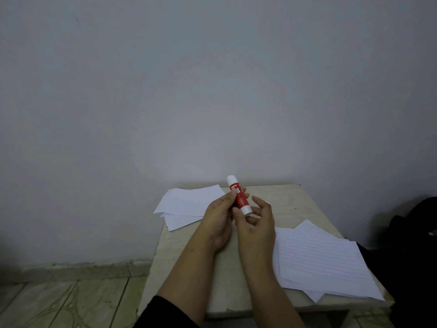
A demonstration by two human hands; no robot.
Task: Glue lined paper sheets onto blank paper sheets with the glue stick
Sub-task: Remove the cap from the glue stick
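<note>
Head view: a person is sitting at a small pale table [293,204] set against a plain wall, both forearms reaching in from below.
Glue stick [238,196]: red barrel with white ends, it is being held above the table's middle, tilted, one white end pointing up toward the wall and the other down toward the right palm.
Left hand [218,216]: it is gripping the red barrel, fingers wrapping around it from the left.
Right hand [256,223]: it is hovering just beside the stick's lower white end, fingers loosely spread and holding nothing; whether it is touching the stick cannot be told.
Blank paper sheets [186,204]: they are lying in a loose pile at the far left of the table, behind the left hand.
Lined paper sheets [316,261]: they are lying fanned at the table's right, beside the right forearm.
Sleeve [163,313]: dark fabric is covering the left arm near the bottom edge.
</note>
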